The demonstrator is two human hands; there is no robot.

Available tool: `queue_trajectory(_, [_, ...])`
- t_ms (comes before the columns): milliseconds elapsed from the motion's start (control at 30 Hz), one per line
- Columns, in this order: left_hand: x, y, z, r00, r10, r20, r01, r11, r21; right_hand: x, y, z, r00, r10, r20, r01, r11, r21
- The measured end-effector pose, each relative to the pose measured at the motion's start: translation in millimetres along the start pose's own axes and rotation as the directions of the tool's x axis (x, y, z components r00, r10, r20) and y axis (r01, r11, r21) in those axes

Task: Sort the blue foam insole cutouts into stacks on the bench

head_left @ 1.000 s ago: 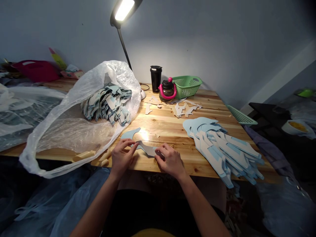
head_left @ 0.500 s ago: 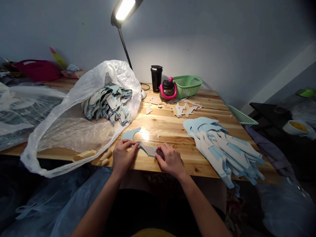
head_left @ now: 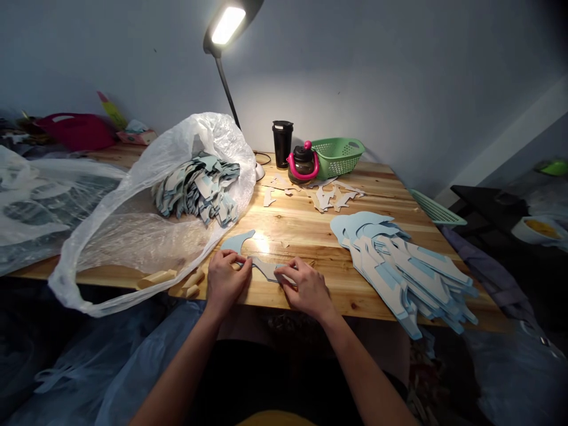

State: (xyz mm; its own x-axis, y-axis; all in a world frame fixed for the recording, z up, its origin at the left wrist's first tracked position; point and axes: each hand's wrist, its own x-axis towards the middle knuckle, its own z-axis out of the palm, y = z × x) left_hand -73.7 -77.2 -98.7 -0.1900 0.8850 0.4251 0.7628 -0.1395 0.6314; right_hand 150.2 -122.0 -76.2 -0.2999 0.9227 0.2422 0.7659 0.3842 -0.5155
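Observation:
A pale cut-out piece (head_left: 263, 268), blue at its edge and grey-white on top, lies at the table's front edge between my hands. My left hand (head_left: 227, 277) pinches its left end with thumb and forefinger. At its right end, my right hand (head_left: 306, 287) rests with fingers closed on it. A curved light-blue piece (head_left: 238, 241) lies flat just beyond my left fingers, partly hidden by them. Over to the right, a fanned stack of blue-and-white cut-out pieces (head_left: 390, 254) overhangs the front edge.
A clear plastic bag (head_left: 66, 266) gapes at left, holding a pile of similar pieces (head_left: 199, 186). Paper scraps (head_left: 326, 197) lie before a green basket (head_left: 339, 157), a black tumbler (head_left: 282, 145) and a pink-handled bottle (head_left: 303, 165). A lamp (head_left: 228, 26) shines overhead.
The right end of the piece, slightly lifted before, now lies flatter, with my right fingers further over it. My left hand keeps its pinch. The whole view has shifted slightly.

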Motion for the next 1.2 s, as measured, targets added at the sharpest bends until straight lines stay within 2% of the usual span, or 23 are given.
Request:
queue_trajectory(133, [0,2,2.3,1.000,-0.018,0.026,0.016,0.997,0.080,0,0,0,1.000,-0.002,0.002,0.002,1.000,-0.013])
queue_trajectory(267, [0,2,5.7,0.997,-0.057,-0.048,0.064,0.984,0.164,0,0,0,1.000,-0.025,0.001,0.025,0.999,-0.035])
queue_trajectory(467, [-1,-7,1.0,0.998,-0.015,-0.062,0.015,1.000,-0.005,-1,0,1,0.999,-0.040,-0.004,0.039,0.997,-0.063])
queue_trajectory(567, [-2,-9,-0.6,0.998,0.027,-0.061,-0.027,1.000,0.005,-1,-1,1,0.999,-0.041,-0.008,0.040,0.996,-0.073])
queue_trajectory(667, [-1,-8,-0.3,0.998,0.065,-0.008,-0.065,0.998,-0.010,-1,-1,1,0.999,-0.033,-0.010,0.032,0.997,-0.070])
queue_trajectory(800, [3,-4,-2.9,0.992,0.083,0.091,-0.069,0.987,-0.145,0,-1,1,1.000,-0.022,-0.008,0.021,0.998,-0.063])
queue_trajectory(900, [5,-1,-5.4,0.988,0.114,0.106,-0.086,0.968,-0.236,0,-1,2,1.000,-0.017,-0.002,0.016,0.998,-0.063])
queue_trajectory(1200, [7,3,7.8,1.000,-0.012,0.007,0.013,0.990,-0.139,0,-2,0,1.000,-0.011,0.016,0.012,0.997,-0.081])
